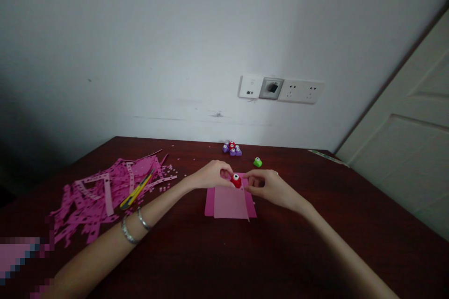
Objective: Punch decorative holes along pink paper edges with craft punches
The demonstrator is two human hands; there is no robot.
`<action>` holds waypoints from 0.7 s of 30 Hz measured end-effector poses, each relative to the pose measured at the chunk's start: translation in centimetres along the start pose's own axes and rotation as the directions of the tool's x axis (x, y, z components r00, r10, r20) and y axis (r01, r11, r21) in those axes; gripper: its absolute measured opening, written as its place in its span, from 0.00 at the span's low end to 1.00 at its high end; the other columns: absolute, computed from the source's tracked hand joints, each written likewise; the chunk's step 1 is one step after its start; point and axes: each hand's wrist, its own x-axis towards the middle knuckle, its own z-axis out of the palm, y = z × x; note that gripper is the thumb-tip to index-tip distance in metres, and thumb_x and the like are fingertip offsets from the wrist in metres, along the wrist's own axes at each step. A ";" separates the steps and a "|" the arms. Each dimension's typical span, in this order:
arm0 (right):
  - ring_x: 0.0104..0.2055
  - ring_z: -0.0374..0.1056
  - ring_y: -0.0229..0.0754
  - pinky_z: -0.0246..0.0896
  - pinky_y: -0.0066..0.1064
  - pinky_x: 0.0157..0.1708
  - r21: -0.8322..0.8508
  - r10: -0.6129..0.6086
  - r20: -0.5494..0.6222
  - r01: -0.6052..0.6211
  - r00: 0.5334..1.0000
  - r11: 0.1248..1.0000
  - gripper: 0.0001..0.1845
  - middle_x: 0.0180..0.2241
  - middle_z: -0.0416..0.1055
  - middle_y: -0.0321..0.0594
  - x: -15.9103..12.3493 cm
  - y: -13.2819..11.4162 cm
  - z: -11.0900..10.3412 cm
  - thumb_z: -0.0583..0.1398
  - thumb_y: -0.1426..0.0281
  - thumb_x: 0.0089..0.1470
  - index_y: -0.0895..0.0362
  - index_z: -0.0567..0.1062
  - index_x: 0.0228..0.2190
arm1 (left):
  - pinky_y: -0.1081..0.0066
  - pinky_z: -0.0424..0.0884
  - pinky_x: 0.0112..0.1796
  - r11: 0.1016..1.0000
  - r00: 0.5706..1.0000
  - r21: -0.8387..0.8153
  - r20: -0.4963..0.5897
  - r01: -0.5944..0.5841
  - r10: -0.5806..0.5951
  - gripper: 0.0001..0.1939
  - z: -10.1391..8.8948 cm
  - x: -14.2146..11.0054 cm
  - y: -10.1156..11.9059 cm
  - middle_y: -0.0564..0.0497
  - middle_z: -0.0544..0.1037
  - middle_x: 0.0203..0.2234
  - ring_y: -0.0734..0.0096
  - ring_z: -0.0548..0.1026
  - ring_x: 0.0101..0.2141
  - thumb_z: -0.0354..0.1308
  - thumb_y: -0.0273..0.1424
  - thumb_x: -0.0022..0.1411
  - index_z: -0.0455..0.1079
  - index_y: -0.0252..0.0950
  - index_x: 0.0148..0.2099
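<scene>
A small red craft punch [236, 181] with a white top sits at the far edge of a light pink paper sheet [231, 204]. Beneath that sheet lies a darker pink sheet [209, 205], showing at both sides. My left hand [213, 174] is curled, its thumb and forefinger closed against the punch's left side. From the right, my right hand [271, 188] has its fingers bent in a pinch at the paper beside the punch. The exact contact of its fingertips is too small to make out clearly.
Pink paper scraps [101, 191] are heaped at the left, with a yellow utility knife [137, 190] on them. Several purple and red punches [232, 148] cluster near the wall, and a green punch [257, 162] stands to their right. Wall sockets [300, 91] are above the table.
</scene>
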 end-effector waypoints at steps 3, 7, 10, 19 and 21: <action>0.25 0.62 0.34 0.56 0.25 0.24 -0.043 0.002 -0.004 -0.002 1.000 0.999 0.11 0.25 0.70 0.37 0.0 -0.2 0.3 0.59 0.67 0.48 0.59 0.75 0.34 | 0.73 0.65 0.31 1.000 1.000 -0.030 0.017 0.007 -0.007 0.16 0.2 0.1 0.1 0.50 0.74 0.28 0.73 0.70 0.29 0.62 0.39 0.47 0.72 0.32 0.35; 0.24 0.62 0.33 0.56 0.22 0.21 -0.036 0.045 0.005 -0.045 0.999 0.998 0.10 0.25 0.69 0.37 0.0 -0.4 0.6 0.59 0.65 0.48 0.59 0.74 0.32 | 0.74 0.63 0.29 0.997 0.999 -0.077 0.048 0.027 -0.023 0.15 0.6 0.0 0.4 0.52 0.73 0.25 0.75 0.69 0.27 0.62 0.38 0.47 0.72 0.33 0.34; 0.21 0.61 0.32 0.54 0.20 0.16 -0.029 0.100 0.057 -0.099 0.993 0.995 0.10 0.24 0.69 0.36 -0.1 -0.6 0.7 0.59 0.65 0.48 0.59 0.74 0.31 | 0.75 0.63 0.28 0.995 0.997 -0.096 0.070 0.040 -0.034 0.14 0.9 0.0 0.6 0.53 0.72 0.25 0.75 0.68 0.26 0.62 0.38 0.47 0.72 0.34 0.34; 0.20 0.63 0.32 0.60 0.19 0.12 0.026 0.201 0.134 -0.206 0.970 0.978 0.11 0.24 0.69 0.36 -0.2 1.0 -0.2 0.60 0.68 0.45 0.60 0.72 0.32 | 0.73 0.63 0.31 0.997 0.997 0.062 0.065 0.045 -0.049 0.17 1.0 0.2 -0.6 0.50 0.73 0.29 0.72 0.69 0.30 0.58 0.43 0.52 0.71 0.34 0.37; 0.21 0.65 0.33 0.61 0.20 0.12 0.008 0.240 0.130 -0.243 0.962 0.970 0.11 0.25 0.69 0.37 -0.1 1.8 -0.6 0.61 0.69 0.43 0.61 0.72 0.32 | 0.71 0.62 0.34 0.972 0.997 0.222 -0.005 0.072 -0.073 0.16 1.0 0.3 -1.9 0.48 0.73 0.30 0.69 0.69 0.33 0.56 0.42 0.54 0.71 0.34 0.35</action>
